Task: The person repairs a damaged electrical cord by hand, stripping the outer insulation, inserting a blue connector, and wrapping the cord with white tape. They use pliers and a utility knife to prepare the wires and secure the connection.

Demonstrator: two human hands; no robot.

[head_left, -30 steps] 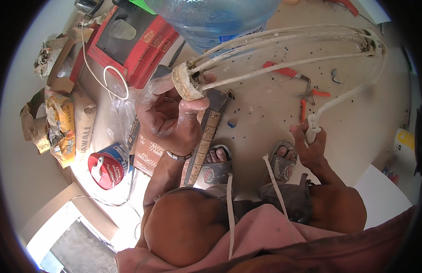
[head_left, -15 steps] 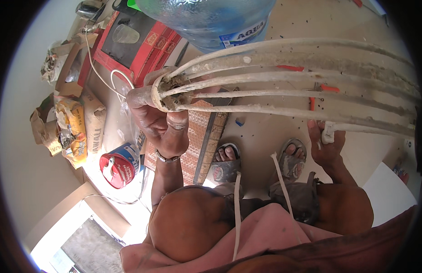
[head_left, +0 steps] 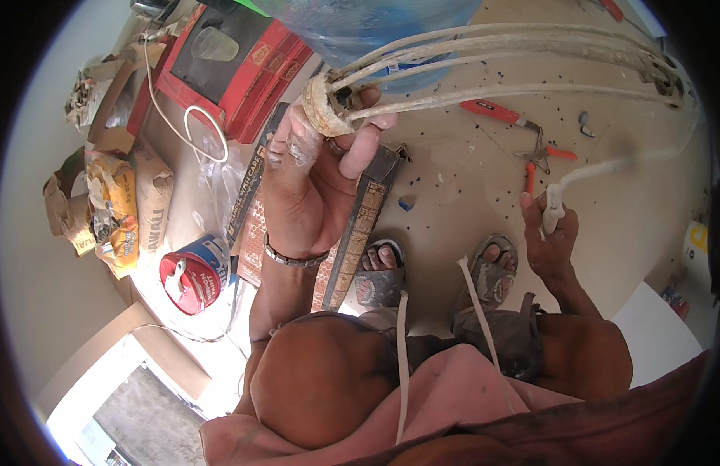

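Note:
A dried-paint-crusted paint roller frame [head_left: 484, 53] stretches across the upper view, its wire cage bare of any sleeve. My left hand [head_left: 313, 171] grips the round cap at the cage's left end between thumb and fingers. From the cage's far right end a pale rod bends down to my right hand [head_left: 550, 245], whose fingers are closed around the frame's whitish lower end. On the floor beyond lie red-handled pliers [head_left: 540, 155] and, beside them, a red utility knife [head_left: 492, 113].
A large blue water bottle [head_left: 360, 39] stands ahead. Left of it are a red box [head_left: 232, 74], a paint tin [head_left: 193, 281], bags [head_left: 115, 213] and a white cable [head_left: 164, 124]. A long patterned carton [head_left: 360, 233] lies by my left foot. Dark bits dot the floor.
The cage has tilted and moved up and away, its left end shifting right with my left hand. More of the bent rod, pliers and knife shows. My right hand has barely moved.

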